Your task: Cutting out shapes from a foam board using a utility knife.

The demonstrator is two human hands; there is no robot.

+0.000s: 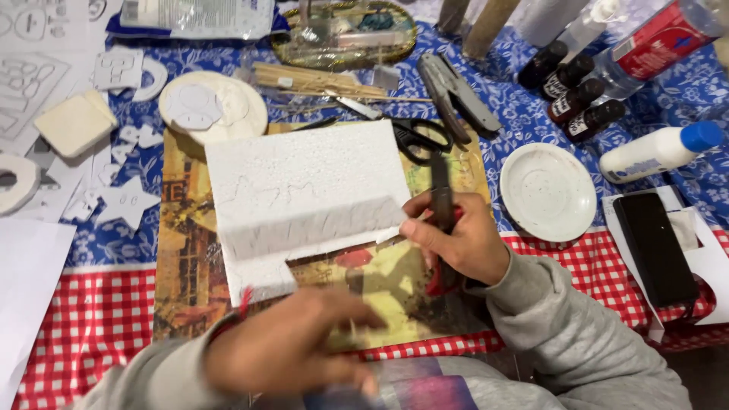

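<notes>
Foam sheet (304,190), white, rectangular, lying on a picture board (190,250) at table centre; long axis runs left to right, slightly tilted, near edge cut into a step with a narrow tab left at the lower left. Faint outlines scored on its top face; most of the sheet uncut. Right hand (463,239) closed around a red-handled cutter (442,212), blade end pointing away from the person, tip just beside the sheet's right edge. Left hand (288,345) blurred, hovering below the sheet; cannot tell whether it grips anything. Scissors (421,137), white saucer (548,191), glue bottle (659,152), foam star (125,201) nearby.
</notes>
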